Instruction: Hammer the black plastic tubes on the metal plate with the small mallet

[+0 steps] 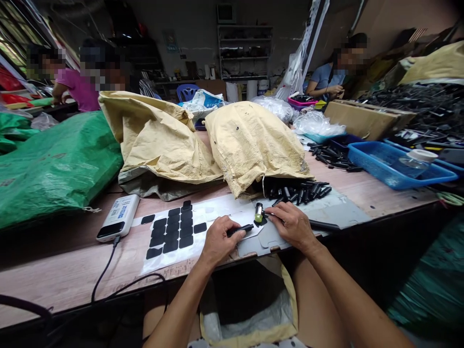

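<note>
My left hand (222,238) is closed around a black cylindrical piece (240,230) above the front edge of a grey board (326,208). To its right, my right hand (290,223) has its fingers pinched beside a small bottle (258,212) with a yellow-green lower part; a thin dark item shows at the fingertips, too small to name. Dark scraps lie under the bottle. Behind the hands is a pile of black cylindrical pieces (300,192). Left of my left hand, several black rounded squares (173,225) sit in rows on a white sheet (199,211).
A white power bank (119,217) with a cable stands at the left, near a green sack (58,164). Two beige sacks (163,140) (257,140) rise behind. Blue trays (395,169) are at the right. An open bag (250,333) is on my lap. Three people sit farther back.
</note>
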The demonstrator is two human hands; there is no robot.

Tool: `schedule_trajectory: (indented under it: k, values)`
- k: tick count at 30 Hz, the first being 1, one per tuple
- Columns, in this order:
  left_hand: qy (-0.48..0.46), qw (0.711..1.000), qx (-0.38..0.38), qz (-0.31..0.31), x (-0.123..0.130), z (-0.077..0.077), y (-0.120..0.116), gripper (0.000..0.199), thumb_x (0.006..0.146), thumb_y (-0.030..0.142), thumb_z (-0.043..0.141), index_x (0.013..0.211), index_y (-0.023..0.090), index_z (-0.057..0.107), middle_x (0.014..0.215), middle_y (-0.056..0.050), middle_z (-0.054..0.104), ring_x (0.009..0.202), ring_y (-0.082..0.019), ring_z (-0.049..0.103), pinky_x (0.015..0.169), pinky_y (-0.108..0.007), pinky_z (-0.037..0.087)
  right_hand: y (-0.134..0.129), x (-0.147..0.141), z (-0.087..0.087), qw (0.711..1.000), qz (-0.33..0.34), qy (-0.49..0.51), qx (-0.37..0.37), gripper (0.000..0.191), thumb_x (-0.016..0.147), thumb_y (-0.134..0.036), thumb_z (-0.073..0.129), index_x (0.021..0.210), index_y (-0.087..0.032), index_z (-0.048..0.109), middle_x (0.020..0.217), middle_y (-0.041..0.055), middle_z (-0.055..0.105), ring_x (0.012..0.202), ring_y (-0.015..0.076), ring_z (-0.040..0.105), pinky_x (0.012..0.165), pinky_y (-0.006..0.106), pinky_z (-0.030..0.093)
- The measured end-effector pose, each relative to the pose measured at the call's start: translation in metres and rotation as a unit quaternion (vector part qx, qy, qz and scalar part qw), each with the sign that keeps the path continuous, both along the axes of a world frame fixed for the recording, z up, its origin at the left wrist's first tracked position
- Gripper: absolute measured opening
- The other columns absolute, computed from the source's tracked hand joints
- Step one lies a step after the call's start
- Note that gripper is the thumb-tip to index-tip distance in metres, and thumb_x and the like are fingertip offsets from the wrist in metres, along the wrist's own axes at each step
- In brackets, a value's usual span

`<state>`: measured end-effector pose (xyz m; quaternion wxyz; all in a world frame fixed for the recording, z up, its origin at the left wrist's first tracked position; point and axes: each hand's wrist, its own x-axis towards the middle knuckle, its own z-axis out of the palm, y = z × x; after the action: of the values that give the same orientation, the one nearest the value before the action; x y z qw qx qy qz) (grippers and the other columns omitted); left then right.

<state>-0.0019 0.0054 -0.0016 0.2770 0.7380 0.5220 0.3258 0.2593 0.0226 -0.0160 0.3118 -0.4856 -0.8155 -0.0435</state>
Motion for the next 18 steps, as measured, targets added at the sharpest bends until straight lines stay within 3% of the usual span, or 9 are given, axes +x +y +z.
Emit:
schedule_trajectory:
  k: [4,6,8,11,13,15,17,18]
  values:
    - [-0.001,1.000,0.011,-0.011,0.004,0.016,-0.022,0.017,0.092,0.034,0.060,0.090,0.022,0.072,0.089,-0.005,0.066,0.090,-0.023,0.058,0.079,-0.033,0.042,0.000,0.000,0.000,1.000,-0.003,0.002,-0.004,0.023,0.095,-0.024,0.057,0.113,-0.025,0.071,0.096,0.0045,0.068,0.089,0.0201,0.057,0.083,0.033,0.046]
    - [-0.010,0.999,-0.012,-0.052,0.008,0.024,-0.047,0.018,0.096,0.035,0.056,0.098,0.024,0.070,0.094,-0.004,0.068,0.091,-0.021,0.061,0.080,-0.032,0.044,-0.001,0.000,0.000,1.000,-0.004,0.001,-0.008,0.023,0.095,-0.023,0.057,0.114,-0.025,0.070,0.097,0.0047,0.068,0.090,0.0205,0.057,0.083,0.033,0.046]
    - [0.002,0.991,-0.068,-0.120,0.012,0.022,-0.074,0.017,0.096,0.035,0.055,0.103,0.027,0.068,0.095,-0.002,0.070,0.088,-0.020,0.063,0.078,-0.030,0.045,-0.001,0.000,-0.001,1.000,-0.002,-0.002,-0.009,0.024,0.095,-0.023,0.056,0.114,-0.024,0.070,0.097,0.0051,0.068,0.091,0.0210,0.058,0.083,0.034,0.046]
    - [0.081,0.968,-0.165,-0.171,0.015,-0.013,-0.105,0.013,0.091,0.034,0.060,0.098,0.028,0.069,0.094,-0.001,0.073,0.086,-0.021,0.067,0.075,-0.030,0.046,0.000,0.000,-0.001,1.000,0.002,-0.003,-0.005,0.024,0.095,-0.022,0.056,0.114,-0.023,0.070,0.098,0.0058,0.068,0.090,0.0212,0.057,0.083,0.035,0.047]
    - [0.145,0.956,-0.227,-0.120,0.012,-0.052,-0.114,0.017,0.089,0.033,0.059,0.102,0.029,0.070,0.101,-0.003,0.075,0.096,-0.026,0.069,0.082,-0.033,0.049,0.000,0.000,-0.001,1.000,0.003,-0.002,-0.004,0.024,0.095,-0.022,0.056,0.114,-0.023,0.070,0.097,0.0058,0.068,0.090,0.0212,0.057,0.082,0.034,0.046]
    - [0.194,0.936,-0.290,-0.053,0.006,-0.089,-0.117,0.030,0.091,0.031,0.054,0.119,0.029,0.067,0.117,-0.006,0.073,0.111,-0.028,0.067,0.092,-0.037,0.050,0.000,0.000,-0.001,1.000,0.001,-0.002,-0.007,0.024,0.095,-0.022,0.056,0.114,-0.023,0.070,0.097,0.0057,0.067,0.090,0.0211,0.057,0.082,0.034,0.046]
    - [0.228,0.914,-0.334,-0.021,0.001,-0.111,-0.115,0.043,0.090,0.027,0.054,0.132,0.031,0.061,0.131,-0.007,0.068,0.121,-0.029,0.064,0.099,-0.040,0.049,-0.001,0.000,-0.001,1.000,-0.001,-0.002,-0.009,0.025,0.094,-0.021,0.056,0.115,-0.023,0.069,0.098,0.0055,0.067,0.091,0.0212,0.057,0.082,0.034,0.046]
    - [0.242,0.906,-0.346,-0.024,-0.001,-0.113,-0.114,0.046,0.088,0.026,0.055,0.134,0.031,0.061,0.133,-0.008,0.067,0.123,-0.030,0.063,0.100,-0.042,0.049,-0.001,0.000,-0.001,1.000,-0.002,-0.003,-0.010,0.025,0.094,-0.021,0.056,0.115,-0.023,0.069,0.098,0.0054,0.067,0.091,0.0212,0.057,0.082,0.034,0.046]
